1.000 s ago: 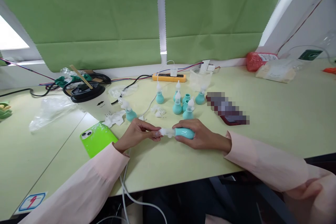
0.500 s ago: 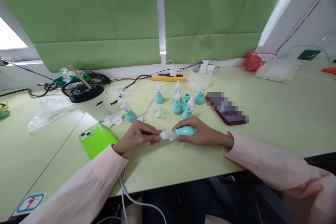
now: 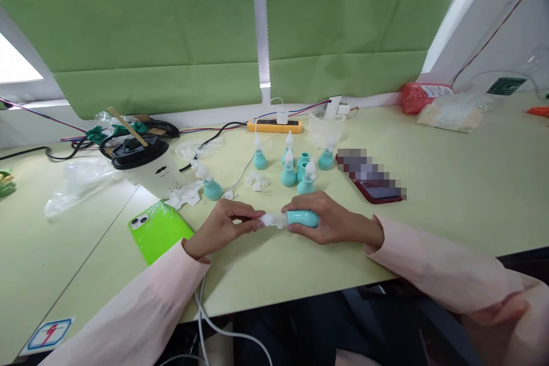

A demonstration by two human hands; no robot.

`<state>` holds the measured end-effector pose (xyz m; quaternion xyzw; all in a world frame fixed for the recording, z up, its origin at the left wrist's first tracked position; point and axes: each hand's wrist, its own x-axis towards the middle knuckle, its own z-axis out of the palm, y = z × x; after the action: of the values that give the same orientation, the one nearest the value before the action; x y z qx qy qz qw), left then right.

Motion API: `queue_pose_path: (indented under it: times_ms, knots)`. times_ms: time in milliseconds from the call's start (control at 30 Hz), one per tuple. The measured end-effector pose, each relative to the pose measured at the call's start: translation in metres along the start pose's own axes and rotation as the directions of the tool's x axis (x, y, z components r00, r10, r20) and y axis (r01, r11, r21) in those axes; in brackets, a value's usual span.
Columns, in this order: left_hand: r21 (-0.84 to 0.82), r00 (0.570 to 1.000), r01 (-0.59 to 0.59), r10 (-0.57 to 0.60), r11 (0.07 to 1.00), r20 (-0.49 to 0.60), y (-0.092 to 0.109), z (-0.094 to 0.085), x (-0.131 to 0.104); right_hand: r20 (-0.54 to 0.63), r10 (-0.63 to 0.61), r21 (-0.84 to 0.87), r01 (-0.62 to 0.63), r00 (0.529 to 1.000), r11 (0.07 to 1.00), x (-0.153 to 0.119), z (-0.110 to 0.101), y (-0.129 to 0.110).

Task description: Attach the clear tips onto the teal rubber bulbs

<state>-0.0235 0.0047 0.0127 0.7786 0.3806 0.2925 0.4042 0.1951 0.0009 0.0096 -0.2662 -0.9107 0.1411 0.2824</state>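
Observation:
My right hand (image 3: pixel 328 218) is wrapped round a turquoise bulb (image 3: pixel 302 218), which lies sideways above the table's front part. A clear and white nozzle (image 3: pixel 273 220) sticks out of the bulb's left end. The fingertips of my left hand (image 3: pixel 231 226) pinch the nozzle's left tip. Beyond my hands stand several turquoise bulbs with whitish nozzles, one of them the bulb (image 3: pixel 289 176) in the middle. Two bulbs there, such as the open-topped one (image 3: pixel 303 159), have no nozzle. Another bulb with a nozzle (image 3: pixel 212 189) leans to the left. Small clear pieces (image 3: pixel 258 182) lie between them.
On the left are a lidded paper cup (image 3: pixel 156 174), crumpled tissue (image 3: pixel 185 195) and a green phone (image 3: pixel 158 231). A dark red phone (image 3: pixel 371 180) lies right. Behind are a yellow power strip (image 3: pixel 275 126), cables, a clear plastic cup (image 3: pixel 326 128) and a red bag (image 3: pixel 422 97).
The fingers of my left hand have shifted slightly at the nozzle's tip. My right hand keeps its hold on the bulb, and the objects on the table stay in place.

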Motion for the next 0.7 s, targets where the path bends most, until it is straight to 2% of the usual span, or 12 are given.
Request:
queue_pose_path:
  times_ms: [133, 233, 333, 467, 567, 700]
  knots:
    - [0.011, 0.999, -0.004, 0.005, 1.0, -0.051, -0.0019, 0.0012, -0.0012, -0.005, 0.015, 0.0, -0.015, 1.0, 1.0, 0.0003, -0.0001, 0.0016]
    - [-0.103, 0.99, 0.011, -0.025, 0.995, -0.136, -0.005, 0.0031, -0.0023, -0.043, 0.104, 0.152, -0.096, 0.994, 0.984, 0.0021, -0.0008, 0.0032]
    - [-0.201, 0.985, 0.016, -0.05, 0.979, -0.166, -0.0064, 0.0058, -0.0029, -0.014, 0.196, 0.276, -0.185, 0.98, 0.943, 0.0036, -0.0008, 0.0037]
    - [-0.253, 0.989, 0.054, -0.086, 0.966, -0.118, -0.0045, 0.0069, -0.0023, -0.032, 0.199, 0.248, -0.185, 0.98, 0.951, 0.0035, 0.0003, 0.0015]
    - [-0.321, 0.987, 0.136, -0.158, 0.937, -0.042, -0.0022, 0.0051, -0.0011, -0.08, 0.117, 0.147, -0.104, 0.99, 0.984, 0.0025, 0.0, -0.0007]
    - [-0.366, 0.972, 0.236, -0.224, 0.9, 0.076, -0.0013, 0.0025, 0.0003, -0.037, -0.017, 0.002, 0.017, 0.999, 1.0, 0.0004, -0.0002, -0.0003]
